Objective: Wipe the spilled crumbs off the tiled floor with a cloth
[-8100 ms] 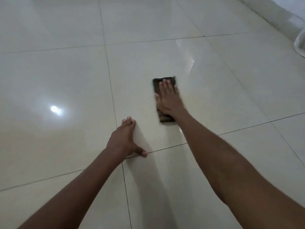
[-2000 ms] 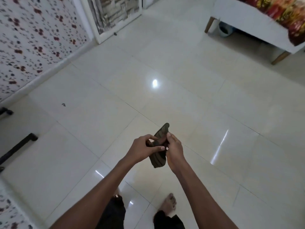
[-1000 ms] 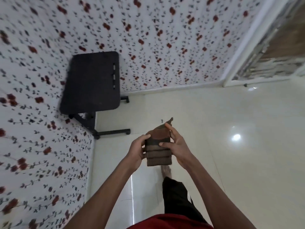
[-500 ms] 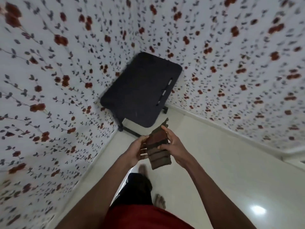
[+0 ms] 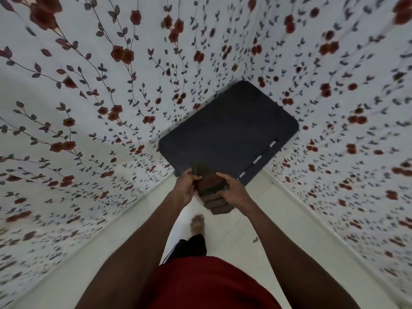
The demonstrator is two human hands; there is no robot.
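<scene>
Head view showed you standing in a corner of the room, both hands raised in front of you with the cloth (image 5: 213, 192) between them, off the floor. Your left hand (image 5: 186, 188) had its fingers curled round the cloth's left edge, and your right hand (image 5: 234, 191) gripped the right side, thumb laid over the top — so neither hand was free. The cloth was folded into a striped brown strip; its long axis ran from the far end, which pointed up toward the dark desk (image 5: 229, 132), down to the near end, which hung below your hands toward your bare foot (image 5: 197, 224). It sat tilted slightly, the lower end leaning to your right. As for progress, the tiled floor (image 5: 236, 239) in this corner looked mostly clean — one small dark speck (image 5: 255, 240) lay on it near the right-hand flowered wall (image 5: 345, 130), though whether that was a crumb I could not tell. Judging from the cloth held up and folded, you were between passes: either refolding to a fresh face or done wiping and carrying it away.
</scene>
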